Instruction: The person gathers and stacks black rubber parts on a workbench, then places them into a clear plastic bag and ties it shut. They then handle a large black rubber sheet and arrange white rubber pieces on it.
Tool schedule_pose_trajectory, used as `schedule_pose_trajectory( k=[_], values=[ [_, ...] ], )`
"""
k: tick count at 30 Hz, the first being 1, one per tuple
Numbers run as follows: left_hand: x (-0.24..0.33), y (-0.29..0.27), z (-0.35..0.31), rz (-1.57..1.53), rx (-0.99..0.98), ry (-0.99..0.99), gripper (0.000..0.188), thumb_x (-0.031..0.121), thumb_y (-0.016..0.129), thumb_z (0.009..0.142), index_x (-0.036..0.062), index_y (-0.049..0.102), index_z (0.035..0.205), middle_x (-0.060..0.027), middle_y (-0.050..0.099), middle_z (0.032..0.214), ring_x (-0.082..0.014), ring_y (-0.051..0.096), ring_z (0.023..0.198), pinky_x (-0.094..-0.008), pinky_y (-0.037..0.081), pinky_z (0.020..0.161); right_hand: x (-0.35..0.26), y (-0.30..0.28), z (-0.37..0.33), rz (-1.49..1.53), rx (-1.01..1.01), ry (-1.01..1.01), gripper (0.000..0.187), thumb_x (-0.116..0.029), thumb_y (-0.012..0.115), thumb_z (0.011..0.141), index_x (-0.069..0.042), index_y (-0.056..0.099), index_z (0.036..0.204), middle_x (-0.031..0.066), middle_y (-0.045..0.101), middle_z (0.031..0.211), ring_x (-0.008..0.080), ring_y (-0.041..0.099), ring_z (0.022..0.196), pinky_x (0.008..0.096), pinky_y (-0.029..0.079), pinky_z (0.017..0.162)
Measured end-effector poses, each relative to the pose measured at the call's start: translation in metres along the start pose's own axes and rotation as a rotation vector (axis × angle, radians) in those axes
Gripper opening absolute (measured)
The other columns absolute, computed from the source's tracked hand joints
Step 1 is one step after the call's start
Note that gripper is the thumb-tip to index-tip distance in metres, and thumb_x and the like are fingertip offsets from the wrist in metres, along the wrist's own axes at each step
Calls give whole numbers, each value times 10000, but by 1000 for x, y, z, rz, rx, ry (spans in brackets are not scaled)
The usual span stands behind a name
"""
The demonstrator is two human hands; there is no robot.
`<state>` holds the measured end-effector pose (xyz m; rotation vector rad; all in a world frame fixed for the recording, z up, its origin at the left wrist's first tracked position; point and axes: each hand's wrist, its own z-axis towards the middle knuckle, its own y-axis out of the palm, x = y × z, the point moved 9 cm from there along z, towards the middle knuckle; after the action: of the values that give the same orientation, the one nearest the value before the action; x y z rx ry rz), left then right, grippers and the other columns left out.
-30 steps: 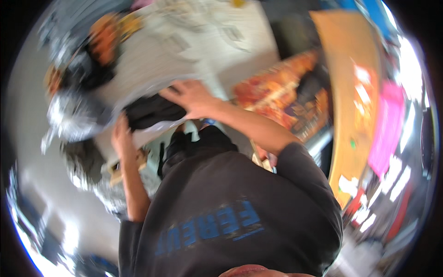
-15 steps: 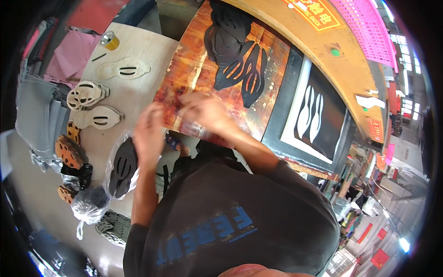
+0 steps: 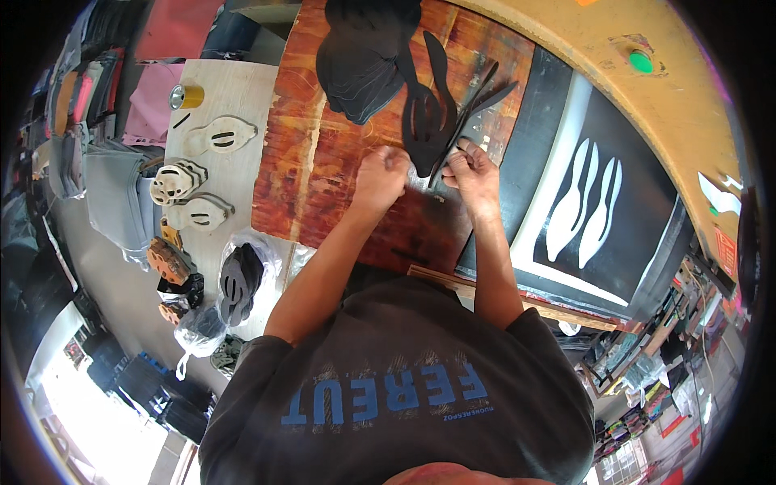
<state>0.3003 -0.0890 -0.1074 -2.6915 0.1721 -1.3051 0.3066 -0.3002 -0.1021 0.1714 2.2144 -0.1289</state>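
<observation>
Black piece [image 3: 463, 120] in right hand [image 3: 475, 173]; dark stack [image 3: 360, 73] beyond; yellow can [image 3: 189, 97] leftward

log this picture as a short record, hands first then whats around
left hand: curled beside slotted black pieces, grip unclear
right hand: pinching a thin black piece
board: reddish-brown, with a black stack farther back
right of board: white elongated shapes on black
left tabletop: pale slotted pieces, yellow can
</observation>
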Motion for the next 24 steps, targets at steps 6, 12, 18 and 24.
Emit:
schedule_pose_trajectory(
  k=[6, 12, 18, 24],
  values=[
    [29, 8, 2, -185, 59, -14, 441, 280, 691, 1011, -111, 636, 1207, -103, 749, 909, -158, 736, 784, -341, 594, 717, -22, 12, -5, -91, -90, 8, 641, -424, 708, 1053, 30, 583, 1488, 42, 715, 1163, 93, 682, 904, 276, 590, 797],
    [27, -26, -24, 303, 98, 158, 271, 188, 661, 906, -13, 676, 1087, -116, 713, 832, -211, 735, 744, -405, 617, 651, -13, 11, 3, -239, -59, -146, 642, -410, 835, 932, 21, 675, 1379, 135, 704, 1210, 157, 690, 943, 299, 584, 819],
    [-15, -16, -39, -279, -285, -162, 266, 256, 627, 970, 28, 696, 1087, -53, 691, 836, -125, 670, 764, -329, 554, 706, -30, 34, -40, -865, -29, -505, 331, -235, 806, 894, -108, 788, 1199, 145, 684, 1167, 314, 717, 1018, 397, 585, 917],
    [17, -25, -30, 384, 9, 183, 520, 410, 636, 965, -92, 694, 1085, -348, 721, 997, -534, 710, 996, -584, 545, 912, -17, 51, -74, -983, -291, -601, 216, -166, 763, 908, -116, 801, 1114, 104, 725, 1013, 296, 711, 1003, 401, 575, 902]
  ],
)
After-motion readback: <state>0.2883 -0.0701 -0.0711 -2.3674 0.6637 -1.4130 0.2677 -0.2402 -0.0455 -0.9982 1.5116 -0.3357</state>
